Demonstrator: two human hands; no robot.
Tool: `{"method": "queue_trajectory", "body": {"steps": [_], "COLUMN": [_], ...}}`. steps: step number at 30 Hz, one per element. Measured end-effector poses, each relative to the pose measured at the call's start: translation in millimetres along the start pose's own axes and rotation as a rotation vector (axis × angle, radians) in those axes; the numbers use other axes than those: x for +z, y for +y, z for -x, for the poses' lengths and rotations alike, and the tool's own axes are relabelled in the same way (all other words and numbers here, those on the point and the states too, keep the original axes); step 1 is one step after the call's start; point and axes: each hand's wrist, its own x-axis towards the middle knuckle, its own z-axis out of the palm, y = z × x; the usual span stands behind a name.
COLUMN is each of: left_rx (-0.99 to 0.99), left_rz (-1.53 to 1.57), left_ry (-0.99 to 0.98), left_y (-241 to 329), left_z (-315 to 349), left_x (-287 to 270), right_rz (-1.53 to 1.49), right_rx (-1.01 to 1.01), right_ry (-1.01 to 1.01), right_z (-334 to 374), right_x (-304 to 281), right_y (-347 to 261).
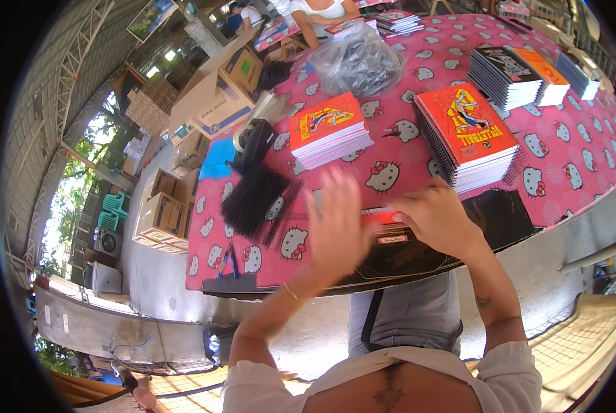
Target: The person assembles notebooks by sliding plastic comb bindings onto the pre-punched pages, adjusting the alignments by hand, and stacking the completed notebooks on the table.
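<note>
My left hand [339, 227], slightly blurred, has its fingers stretched out over the left end of a red-covered notebook [389, 217]. Most of that notebook is hidden under my hands. It lies at the near edge on a black board [493, 217]. My right hand [435, 217] grips its right part, thumb on top. A thin dark spiral coil [295, 216] runs out leftward from beside my left hand. Further left lies a heap of black spiral coils [253, 203]. Beyond my hands sit a stack of unbound red notebooks [330, 131] and a taller stack of spiral-bound red notebooks [466, 134].
The table has a pink cartoon-cat cloth [383, 177]. On it are a tape dispenser [253, 141], pens [230, 261], a clear plastic bag [359, 60] and black notebook stacks [504, 76]. Cardboard boxes [218, 103] stand left. A person [321, 14] sits at the far side.
</note>
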Motion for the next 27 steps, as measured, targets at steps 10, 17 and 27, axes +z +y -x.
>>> {"method": "queue_trajectory", "body": {"steps": [10,17,27], "left_rx": [0.023,0.035,0.198], "left_rz": [0.131,0.306,0.256], "left_ry": [-0.113,-0.002,-0.021], "left_y": [17.1,7.8,41.3], "left_z": [1.5,3.0,48.7], "left_x": [0.4,-11.9,19.6], "right_rz": [-0.089,-1.135,-1.039], "right_rx": [0.071,0.443,0.392], "right_ry": [-0.117,0.176,0.307], "right_z": [3.8,54.7,47.3], "right_x": [-8.5,18.9,50.9], "right_y": [-5.7,25.0,7.8]}}
